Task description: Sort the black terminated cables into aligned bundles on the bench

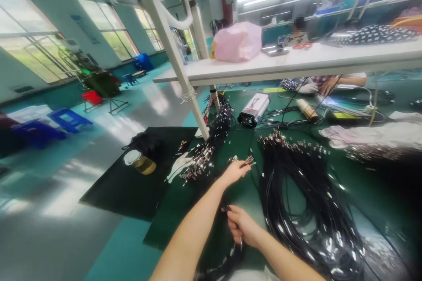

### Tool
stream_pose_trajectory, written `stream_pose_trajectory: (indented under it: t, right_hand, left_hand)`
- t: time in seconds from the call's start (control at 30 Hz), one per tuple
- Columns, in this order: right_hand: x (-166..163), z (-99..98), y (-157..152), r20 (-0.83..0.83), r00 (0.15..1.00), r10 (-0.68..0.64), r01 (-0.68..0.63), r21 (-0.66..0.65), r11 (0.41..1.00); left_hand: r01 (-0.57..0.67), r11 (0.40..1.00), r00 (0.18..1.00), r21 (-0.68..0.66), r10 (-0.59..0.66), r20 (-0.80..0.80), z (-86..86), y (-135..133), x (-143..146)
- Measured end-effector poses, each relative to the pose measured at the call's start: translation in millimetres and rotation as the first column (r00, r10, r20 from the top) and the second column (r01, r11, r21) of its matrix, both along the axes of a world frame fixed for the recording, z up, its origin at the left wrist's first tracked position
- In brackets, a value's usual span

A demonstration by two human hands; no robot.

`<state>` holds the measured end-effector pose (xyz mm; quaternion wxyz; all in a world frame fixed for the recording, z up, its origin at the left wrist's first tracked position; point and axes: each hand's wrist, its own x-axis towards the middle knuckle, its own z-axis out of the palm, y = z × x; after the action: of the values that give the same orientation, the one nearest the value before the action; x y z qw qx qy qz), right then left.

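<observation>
My left hand (234, 171) reaches out over the green table (244, 140) and is closed on the metal-tipped ends of a small bunch of black cables (248, 160). Nearer to me, my right hand (242, 227) is closed round the same thin black cables lower down, and they trail off toward my lap. A large pile of black cables (303, 202) with metal connectors lies just right of both hands. Another bundle of cables (211, 145) lies to the left of my left hand, by a white post.
A white slanted post (171, 48) rises from the table to a white shelf (296, 63) bearing a pink bag (237, 41). A black-and-white device (253, 109), a jar (141, 162) and white cloth (369, 134) lie around. Another person's hands (316, 85) work opposite. Blue stools (66, 118) stand on the floor to the left.
</observation>
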<state>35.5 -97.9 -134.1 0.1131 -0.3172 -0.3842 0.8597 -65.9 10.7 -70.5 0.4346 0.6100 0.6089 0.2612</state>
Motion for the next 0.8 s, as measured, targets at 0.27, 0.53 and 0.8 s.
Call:
stream_pose_trajectory:
  t: [0.27, 0.53, 0.8]
  right_hand:
    - [-28.9, 3.0, 17.8, 0.195, 0.975, 0.106, -0.134, 0.138, 0.981]
    - [-39.1, 5.2, 18.8, 0.396, 0.913, 0.098, -0.228, 0.295, 0.928]
    - [-38.5, 25.9, 12.5, 0.635, 0.761, -0.132, -0.442, 0.656, 0.612]
  left_hand:
    - [0.044, 0.998, 0.835, -0.048, -0.011, 0.55, 42.5, -9.2, -38.1]
    - [0.021, 0.994, 0.724, -0.106, 0.058, 0.687, 39.3, -3.2, -35.4]
    - [0.015, 0.992, 0.709, -0.128, 0.079, 0.701, 38.2, -2.7, -36.2]
